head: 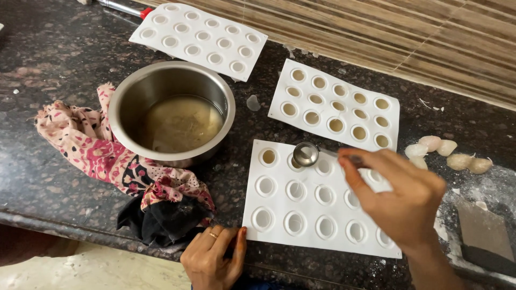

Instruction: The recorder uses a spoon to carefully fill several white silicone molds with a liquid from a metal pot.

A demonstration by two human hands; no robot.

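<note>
Countertop (48,177) of dark speckled stone, spread with everything below. Patterned pink cloth (91,145) bunched at the left, partly under a steel pot (172,110) holding pale yellowish liquid. Three white moulds with round cavities: nearest mould (301,225) mostly empty, one cavity at its top left filled; middle mould (333,104) just beyond it, filled with pale liquid; far mould (199,38) behind the pot, empty. Right hand (400,201) above the nearest mould, thumb and fingertips pinched on the handle of a small metal spoon (306,154), bowl hovering over the mould's top row. Left hand (215,258) resting at the counter's front edge beside the cloth, fingers loosely spread, holding nothing. Small pale lumps (451,153) at the far right.
</note>
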